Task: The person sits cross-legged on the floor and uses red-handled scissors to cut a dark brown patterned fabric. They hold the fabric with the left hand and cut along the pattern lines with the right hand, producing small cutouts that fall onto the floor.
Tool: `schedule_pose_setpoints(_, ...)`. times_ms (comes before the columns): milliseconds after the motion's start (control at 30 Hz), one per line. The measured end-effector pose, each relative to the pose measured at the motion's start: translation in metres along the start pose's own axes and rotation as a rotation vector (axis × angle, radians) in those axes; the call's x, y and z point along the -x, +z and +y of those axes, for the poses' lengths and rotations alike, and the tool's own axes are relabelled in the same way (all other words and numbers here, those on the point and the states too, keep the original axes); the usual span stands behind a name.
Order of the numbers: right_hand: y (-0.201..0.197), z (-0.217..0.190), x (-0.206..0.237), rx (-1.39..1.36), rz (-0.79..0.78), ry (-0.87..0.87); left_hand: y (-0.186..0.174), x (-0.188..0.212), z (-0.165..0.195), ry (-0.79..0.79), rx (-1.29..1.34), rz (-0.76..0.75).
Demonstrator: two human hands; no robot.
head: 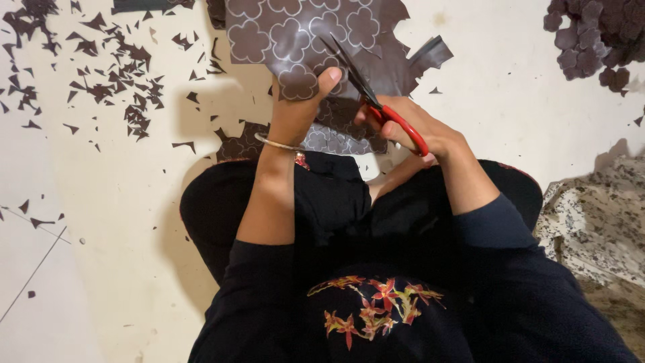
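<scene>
Nearest the camera is the person's dark top with its red and gold flower embroidery [376, 312], and past it both forearms reach out over the crossed knees. The left hand [295, 111], a thin bangle [275, 144] at its wrist, is closed on the dark brown sheet printed with pale flower outlines [295, 33], its thumb pressed flat on one flower shape at the sheet's lower edge. The right hand [410, 124] is closed through the red handles of the scissors [376, 101], whose dark blades stand partly open and angle up and left into the sheet, just beside that thumb. To cut cleanly here, it seems best to keep the sheet taut close to the blades, follow the pale outline with short bites near the pivot, turn the sheet rather than the scissors, and keep the thumb clear of the cutting line. Further out, the pale floor [510, 101] carries small dark offcuts [114, 74] scattered to the left, and a heap of cut-out flower pieces [594, 37] lies well apart at the far right. A mottled cloth [598, 222] lies at the right edge.
</scene>
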State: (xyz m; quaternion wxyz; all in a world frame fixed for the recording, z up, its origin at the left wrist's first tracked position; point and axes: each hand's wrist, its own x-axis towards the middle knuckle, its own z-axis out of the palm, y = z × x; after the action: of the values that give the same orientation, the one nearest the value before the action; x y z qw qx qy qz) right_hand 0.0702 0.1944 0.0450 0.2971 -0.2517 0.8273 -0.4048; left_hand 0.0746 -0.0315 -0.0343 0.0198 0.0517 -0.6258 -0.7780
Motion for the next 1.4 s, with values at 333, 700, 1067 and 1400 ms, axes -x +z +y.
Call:
schedule_pose_setpoints(333,0.0,-0.003,0.005,-0.069,-0.009,0.003,0.002,0.004,-0.002,0.029,0.026,-0.03)
schedule_pose_setpoints(700,0.002,0.002,0.006,-0.088,0.01,0.024,-0.002,0.008,0.019,-0.015,0.172,-0.069)
schedule_pose_setpoints(1067,-0.005,0.01,0.01,-0.14,0.013,0.041,-0.008,0.008,0.015,-0.093,0.172,-0.115)
schedule_pose_setpoints(1400,-0.019,0.029,0.013,-0.074,-0.062,0.093,-0.016,0.01,0.02,-0.156,0.206,-0.291)
